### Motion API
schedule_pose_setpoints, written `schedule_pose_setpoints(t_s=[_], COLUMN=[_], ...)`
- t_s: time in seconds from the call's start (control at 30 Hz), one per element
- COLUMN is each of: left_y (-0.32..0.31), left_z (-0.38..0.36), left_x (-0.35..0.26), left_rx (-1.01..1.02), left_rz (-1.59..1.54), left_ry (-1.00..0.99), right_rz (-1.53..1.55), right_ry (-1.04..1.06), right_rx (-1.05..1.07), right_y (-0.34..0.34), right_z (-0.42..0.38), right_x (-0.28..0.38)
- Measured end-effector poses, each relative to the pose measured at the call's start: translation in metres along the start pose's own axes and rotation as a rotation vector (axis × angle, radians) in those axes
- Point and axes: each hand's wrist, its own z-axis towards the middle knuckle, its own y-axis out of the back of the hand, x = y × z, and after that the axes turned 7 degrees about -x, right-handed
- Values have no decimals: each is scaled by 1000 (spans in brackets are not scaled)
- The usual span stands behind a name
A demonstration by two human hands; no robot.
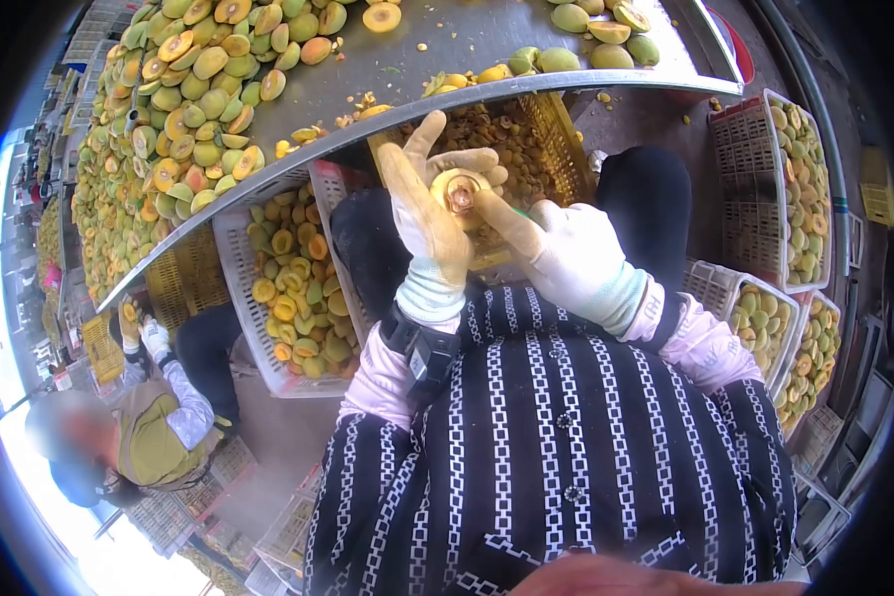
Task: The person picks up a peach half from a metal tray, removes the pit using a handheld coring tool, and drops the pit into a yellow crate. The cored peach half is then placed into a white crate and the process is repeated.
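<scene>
My left hand (425,214), in a yellow-stained white glove, cups a cut fruit half (461,189) that looks like an apricot or peach. Its cut face is turned up, with a brownish pit hollow in the middle. My right hand (578,250), gloved too, comes in from the right with a fingertip pressed at that hollow. The other right fingers are curled, and a small bit of green shows beside them; I cannot tell what they hold. Below both hands is a yellow crate (556,129) of brown pits and scraps, between my knees.
A metal-edged table (387,70) ahead carries a large heap of fruit halves (203,99). White crates of fruit stand at left (243,298) and right (750,189). Another person (159,427) in gloves sits at the table on the left.
</scene>
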Motion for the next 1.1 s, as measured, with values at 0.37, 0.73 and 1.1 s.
schedule_pose_setpoints(t_s=[0.37,0.73,1.1], left_y=[0,7,20], left_z=[3,4,6], left_x=[0,1,3], left_rx=[-3,-20,119], left_rz=[4,71,536], left_ry=[-16,11,-384], right_rz=[-34,-4,314], right_ry=[-13,27,-55], right_rx=[-48,12,-2], right_y=[1,-6,-26], right_z=[5,5,-3], right_x=[1,0,6])
